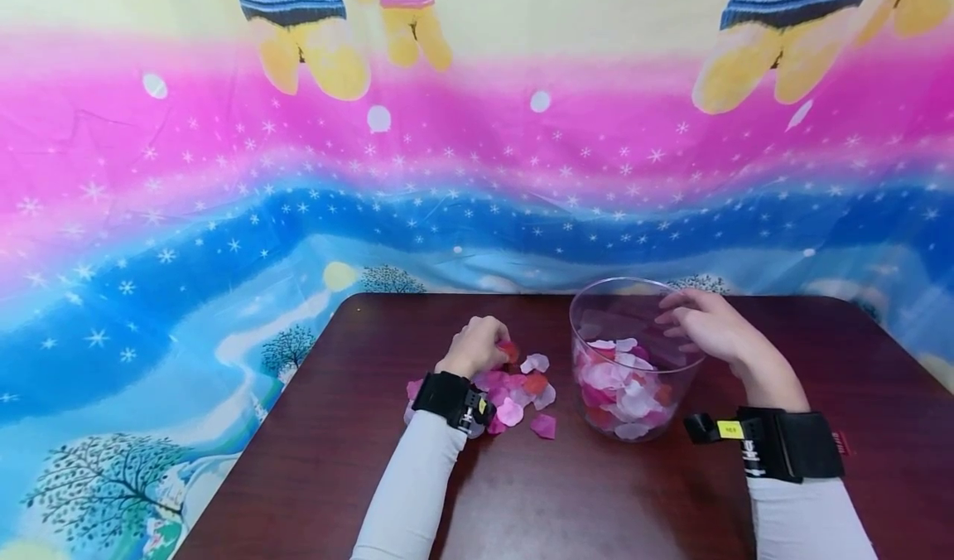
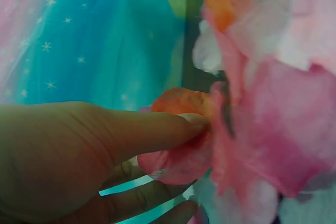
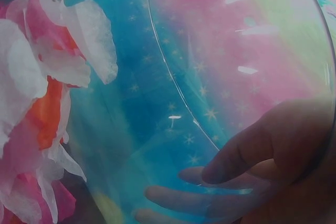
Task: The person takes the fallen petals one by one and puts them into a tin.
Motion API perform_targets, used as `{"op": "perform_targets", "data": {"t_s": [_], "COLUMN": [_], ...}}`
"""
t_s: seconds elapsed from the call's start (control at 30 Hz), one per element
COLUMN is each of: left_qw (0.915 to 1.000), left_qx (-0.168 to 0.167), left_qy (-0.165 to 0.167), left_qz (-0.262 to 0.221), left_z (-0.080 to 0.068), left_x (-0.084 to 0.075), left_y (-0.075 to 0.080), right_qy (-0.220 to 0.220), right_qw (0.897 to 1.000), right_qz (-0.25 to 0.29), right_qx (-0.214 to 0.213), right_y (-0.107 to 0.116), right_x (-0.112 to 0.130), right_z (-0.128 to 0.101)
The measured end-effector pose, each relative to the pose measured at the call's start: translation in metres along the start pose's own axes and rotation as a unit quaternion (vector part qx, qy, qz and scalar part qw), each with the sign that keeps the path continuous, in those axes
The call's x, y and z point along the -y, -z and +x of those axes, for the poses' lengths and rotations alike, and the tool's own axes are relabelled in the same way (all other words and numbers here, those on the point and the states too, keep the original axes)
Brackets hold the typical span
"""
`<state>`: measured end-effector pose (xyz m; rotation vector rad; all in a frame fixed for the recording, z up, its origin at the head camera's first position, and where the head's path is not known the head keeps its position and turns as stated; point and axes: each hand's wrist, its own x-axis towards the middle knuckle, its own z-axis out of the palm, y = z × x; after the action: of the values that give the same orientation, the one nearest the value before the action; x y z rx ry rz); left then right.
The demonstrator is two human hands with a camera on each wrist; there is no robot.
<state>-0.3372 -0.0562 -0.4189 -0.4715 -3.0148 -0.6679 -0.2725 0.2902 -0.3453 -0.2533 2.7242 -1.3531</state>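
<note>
My left hand (image 1: 473, 346) is over a loose pile of pink, white and red artificial petals (image 1: 510, 412) on the table. Its thumb and fingers pinch a red-orange petal (image 2: 181, 163), with pink petals close beside the fingertips in the left wrist view. A clear plastic bucket (image 1: 671, 361) stands to the right, partly filled with petals (image 1: 622, 386). At the bucket's right rim is my right hand (image 1: 708, 325), its fingers loosely extended over the opening with no petal between them. In the right wrist view, those fingers (image 3: 194, 203) show through the transparent wall.
The dark reddish-brown table (image 1: 566, 502) ends at a patterned cloth backdrop (image 1: 477, 171) hanging behind it. A single magenta petal (image 1: 543, 426) lies at the pile's near right edge, between pile and bucket.
</note>
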Motion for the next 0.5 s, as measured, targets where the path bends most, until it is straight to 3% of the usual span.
{"op": "perform_targets", "data": {"t_s": [0.33,0.5], "left_qw": [0.9967,0.9888], "left_qx": [-0.025,-0.079], "left_qy": [-0.041,-0.073], "left_qz": [-0.065,-0.103], "left_z": [-0.011,-0.019], "left_x": [-0.009,-0.025], "left_y": [0.034,0.055], "right_qy": [-0.002,0.003], "right_qw": [1.000,1.000], "right_qz": [0.004,-0.004], "right_qx": [0.001,0.000], "right_y": [-0.003,-0.001], "right_x": [-0.001,-0.002], "right_z": [0.000,0.001]}}
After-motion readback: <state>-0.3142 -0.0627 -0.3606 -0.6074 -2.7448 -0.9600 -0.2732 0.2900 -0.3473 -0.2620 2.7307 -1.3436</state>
